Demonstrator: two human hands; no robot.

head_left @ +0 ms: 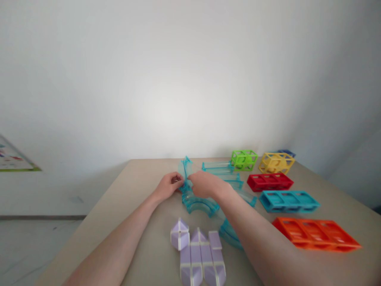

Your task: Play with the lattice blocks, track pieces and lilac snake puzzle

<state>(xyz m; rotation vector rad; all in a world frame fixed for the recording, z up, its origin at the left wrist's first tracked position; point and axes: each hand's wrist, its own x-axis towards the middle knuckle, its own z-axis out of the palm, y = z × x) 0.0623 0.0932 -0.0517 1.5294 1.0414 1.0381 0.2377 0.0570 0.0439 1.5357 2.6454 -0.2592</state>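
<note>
While both sets of fingers pinch at the same spot, the left hand (167, 186) and the right hand (205, 183) meet on a clear teal track piece (185, 169) that stands up between them, just past the middle of the counter (137, 206). The left fingers (177, 181) are curled closed on the piece's near edge; the right fingers are closed too, though the blur hides exactly where they grip. Directly below the hands, at 6 o'clock, a curved teal track section (199, 204) lies flat, and a second curve (229, 234) peeks out under the right forearm.

Outward from there — at 1 o'clock of the hands — more clear teal track pieces (222, 170) lie in a loose group. Farther on at 2 o'clock stand a green open-frame cube (244, 159) and a yellow open-frame cube (276, 162). At 3 o'clock lies a red slotted block (269, 181), then a blue slotted block (288, 200) nearer, and an orange slotted block (317, 234) at 4 o'clock. Near the counter's front edge, at 6 o'clock, lilac pieces (198, 250) lie touching in a cluster — one faceted, the rest long.
</note>
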